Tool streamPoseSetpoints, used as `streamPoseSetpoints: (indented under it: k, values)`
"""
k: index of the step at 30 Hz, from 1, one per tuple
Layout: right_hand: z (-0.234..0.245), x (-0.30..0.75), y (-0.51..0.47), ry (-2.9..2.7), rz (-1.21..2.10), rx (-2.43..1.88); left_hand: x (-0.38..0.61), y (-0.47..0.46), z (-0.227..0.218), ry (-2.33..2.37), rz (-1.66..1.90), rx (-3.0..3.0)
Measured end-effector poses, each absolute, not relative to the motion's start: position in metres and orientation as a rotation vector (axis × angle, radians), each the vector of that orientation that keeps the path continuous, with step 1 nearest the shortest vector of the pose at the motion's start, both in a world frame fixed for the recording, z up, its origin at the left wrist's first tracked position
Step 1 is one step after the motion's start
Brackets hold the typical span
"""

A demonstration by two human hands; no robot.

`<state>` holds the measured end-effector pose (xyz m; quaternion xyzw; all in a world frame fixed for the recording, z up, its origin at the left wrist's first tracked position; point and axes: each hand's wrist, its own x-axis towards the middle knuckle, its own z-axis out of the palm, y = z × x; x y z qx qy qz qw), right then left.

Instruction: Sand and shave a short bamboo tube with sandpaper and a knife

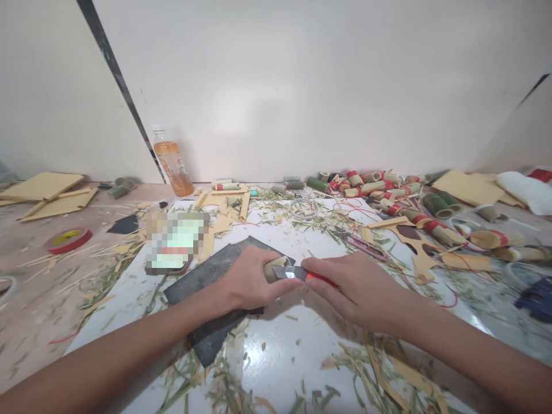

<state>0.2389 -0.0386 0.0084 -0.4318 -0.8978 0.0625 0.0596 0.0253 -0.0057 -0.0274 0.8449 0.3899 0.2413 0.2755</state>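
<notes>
My left hand (248, 282) is closed around a short pale bamboo piece (274, 268), held over a dark cutting mat (202, 282). My right hand (356, 284) grips a utility knife with a red handle (321, 279). Its metal blade (288, 272) lies against the bamboo piece. Both hands meet at the middle of a white board (276, 351) strewn with green shavings.
An orange drink bottle (173, 164) stands by the wall. Several bamboo tubes wrapped in red tape (371, 184) lie at the back right. A red tape roll (68, 238) and yellow boards (47, 192) sit on the left. A blue tool (537, 296) rests at the right edge.
</notes>
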Motion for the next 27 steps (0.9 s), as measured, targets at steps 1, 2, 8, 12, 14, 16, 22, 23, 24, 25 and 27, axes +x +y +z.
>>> streamPoseSetpoints:
  k: [1,2,8,12,14,16,22,23,24,25,27]
  values:
    - [0.008,0.239,-0.039,-2.715,0.187,-1.322,0.026,-0.006,-0.028,1.061,0.651,2.267]
    - [0.008,0.238,-0.039,-2.712,0.184,-1.339,0.026,-0.006,-0.028,1.077,0.652,2.261]
    - [0.009,0.238,-0.04,-2.687,0.122,-1.41,0.029,-0.007,-0.029,1.183,0.693,2.211]
    - [0.006,0.236,-0.043,-2.651,0.067,-1.479,0.031,-0.007,-0.031,1.214,0.766,2.161]
    - [0.004,0.234,-0.043,-2.625,0.046,-1.511,0.031,-0.007,-0.032,1.255,0.8,2.143]
    - [0.002,0.234,-0.042,-2.608,0.027,-1.518,0.032,-0.007,-0.031,1.309,0.812,2.119]
    - [0.004,0.244,-0.033,-2.417,-0.062,-1.605,0.029,-0.01,-0.019,1.192,0.721,2.107]
    - [0.005,0.246,-0.032,-2.396,-0.029,-1.597,0.027,-0.01,-0.017,1.176,0.701,2.098]
    - [0.006,0.247,-0.031,-2.392,0.017,-1.578,0.026,-0.01,-0.016,1.165,0.683,2.088]
    - [0.007,0.247,-0.031,-2.408,0.067,-1.553,0.025,-0.009,-0.015,1.158,0.669,2.077]
    - [0.007,0.247,-0.032,-2.474,0.16,-1.493,0.024,-0.008,-0.015,1.141,0.652,2.053]
